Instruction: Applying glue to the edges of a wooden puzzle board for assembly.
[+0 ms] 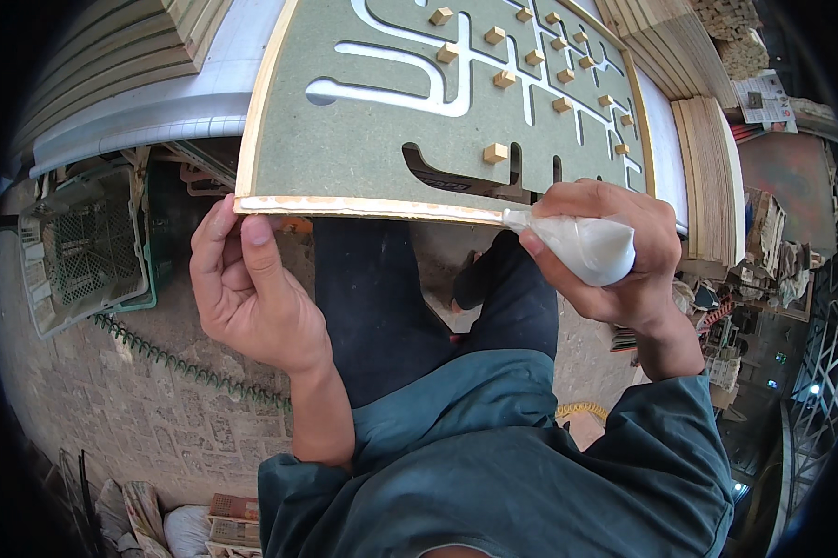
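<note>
A grey-green board with winding cut-out slots and a thin wooden frame lies in front of me, its near edge over my lap. Small wooden blocks stand up from it in several places. My left hand grips the near left corner of the frame between thumb and fingers. Along the near frame strip runs a white, wet-looking line of glue. My right hand is wrapped round a soft white glue squeeze bottle, tilted, with its nozzle touching the strip towards the right.
Wooden frames are stacked at the far left and at the right. A plastic crate stands on the brick floor at the left, near a coiled green hose. Bundled wood pieces lie at the far right.
</note>
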Tool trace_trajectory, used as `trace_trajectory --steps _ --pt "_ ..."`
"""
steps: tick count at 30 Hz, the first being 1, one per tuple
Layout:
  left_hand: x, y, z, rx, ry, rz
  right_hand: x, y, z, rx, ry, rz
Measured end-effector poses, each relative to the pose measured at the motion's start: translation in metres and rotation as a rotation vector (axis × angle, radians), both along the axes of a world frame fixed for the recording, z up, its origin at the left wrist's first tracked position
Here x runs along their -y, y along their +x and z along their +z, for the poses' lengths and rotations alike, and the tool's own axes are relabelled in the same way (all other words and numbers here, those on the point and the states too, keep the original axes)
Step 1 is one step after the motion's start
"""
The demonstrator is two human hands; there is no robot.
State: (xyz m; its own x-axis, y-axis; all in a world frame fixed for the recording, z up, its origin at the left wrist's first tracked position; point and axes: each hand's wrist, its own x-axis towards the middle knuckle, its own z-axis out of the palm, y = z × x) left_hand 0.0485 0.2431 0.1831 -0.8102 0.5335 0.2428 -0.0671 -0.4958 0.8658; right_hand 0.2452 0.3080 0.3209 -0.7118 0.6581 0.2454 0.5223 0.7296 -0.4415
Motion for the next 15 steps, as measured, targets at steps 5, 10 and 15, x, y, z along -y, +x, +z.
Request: trace_trajectory --steps 5,10,15 --pt "0.0 -0.001 -0.001 -0.011 0.017 -0.008 -0.001 0.004 -0.001 -0.004 0.01 0.01" --pt "0.0 -0.001 0.0 -0.016 0.019 -0.009 0.0 0.01 -0.001 -0.008 -0.004 -0.014" --pt "0.0 -0.002 -0.001 -0.009 0.027 -0.02 0.001 0.015 -0.001 -0.015 -0.006 -0.021"
